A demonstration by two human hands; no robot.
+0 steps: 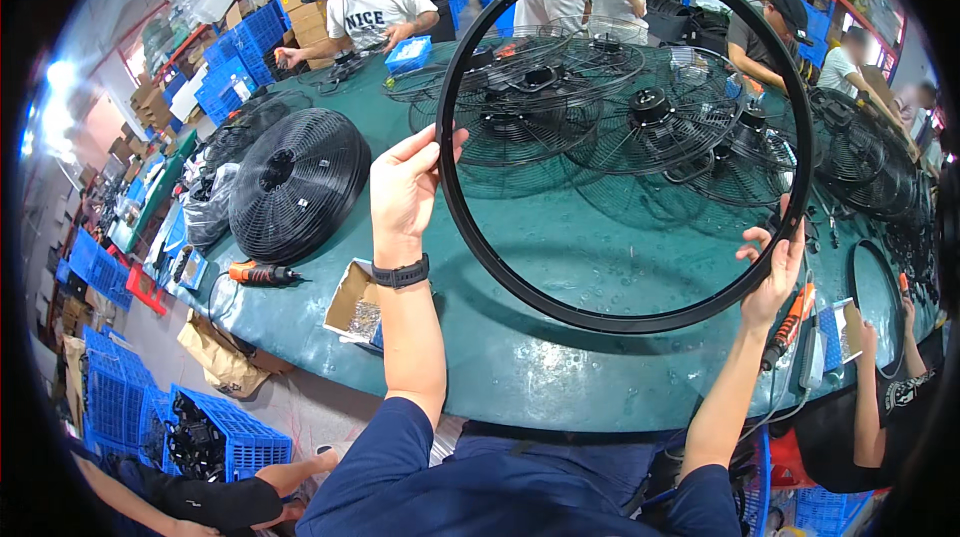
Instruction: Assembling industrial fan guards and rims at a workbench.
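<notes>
A large black ring (622, 319), like the outer hoop of a fan guard, is held up and tilted above the green table (500, 377). My left hand (408, 182) grips its left side with thumb and fingers. On the lower right side, my right hand (778, 267) is closed round the rim. Through the ring I see several black wire fan guards (545, 122) with a motor (650, 109) among them, lying on the far part of the table. Below my left hand, an open cardboard box (345, 299) holds small metal screws.
A stack of black wire guards (292, 182) stands at left, with an orange electric screwdriver (262, 273) in front. Another orange screwdriver (790, 325) lies by my right forearm. Co-workers surround the table; one at right holds a similar ring (858, 272). Blue crates (245, 437) sit on the floor.
</notes>
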